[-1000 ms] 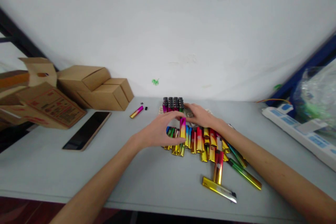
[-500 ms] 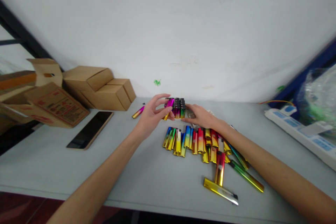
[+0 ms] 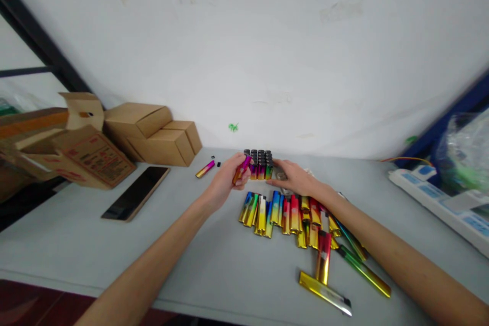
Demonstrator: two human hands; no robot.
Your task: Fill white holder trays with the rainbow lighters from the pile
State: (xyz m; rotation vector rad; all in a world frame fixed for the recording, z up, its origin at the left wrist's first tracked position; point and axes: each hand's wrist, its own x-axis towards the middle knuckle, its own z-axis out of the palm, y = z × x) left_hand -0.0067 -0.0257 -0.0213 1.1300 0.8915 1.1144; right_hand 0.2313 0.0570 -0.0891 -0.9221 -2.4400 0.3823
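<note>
My left hand [image 3: 224,181] grips a pink-and-gold lighter [image 3: 241,169] and holds it against the left side of an upright block of lighters [image 3: 260,164] with black tops near the wall. On the block's right side rests my right hand [image 3: 292,177], fingers against it. In front of both hands lies a heap of several shiny multicoloured lighters [image 3: 290,214] on the grey table [image 3: 114,249].
A lone pink-gold lighter [image 3: 205,168] and small black bits lie left of the block. A phone [image 3: 136,192] lies at left, with cardboard boxes [image 3: 153,135] behind it. A white power strip [image 3: 439,198] and a plastic bag are at far right.
My left hand picked a pink-gold lighter out of the heap and carried it back to the left side of the upright block. My right hand stayed by the block.
</note>
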